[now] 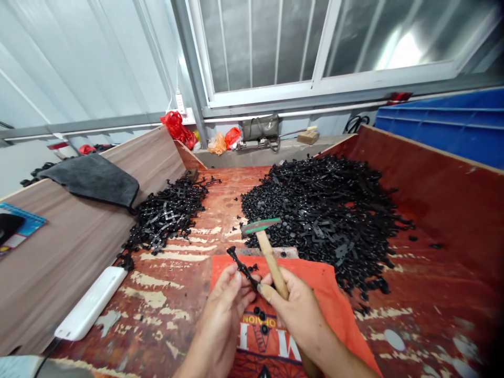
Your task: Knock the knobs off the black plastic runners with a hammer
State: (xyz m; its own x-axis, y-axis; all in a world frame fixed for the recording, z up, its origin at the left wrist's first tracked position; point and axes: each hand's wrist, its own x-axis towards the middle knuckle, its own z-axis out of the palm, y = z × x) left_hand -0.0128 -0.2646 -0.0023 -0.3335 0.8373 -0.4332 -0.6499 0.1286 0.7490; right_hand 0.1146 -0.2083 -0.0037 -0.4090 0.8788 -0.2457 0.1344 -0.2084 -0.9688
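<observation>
L hand (224, 310) & R hand (301, 312), both bare, fingers uncovered.
Forearms (344, 357) bare too, as far as vis.; thumbnails (237, 275) showing.

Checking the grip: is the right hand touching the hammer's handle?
Touching. The head view plainly shows the right hand closed around the hammer handle.

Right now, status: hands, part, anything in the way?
Left hand pinching black strip. Right hand gripping hammer, also at strip's near end. Loose black bits on red cloth beneath hands.
</observation>
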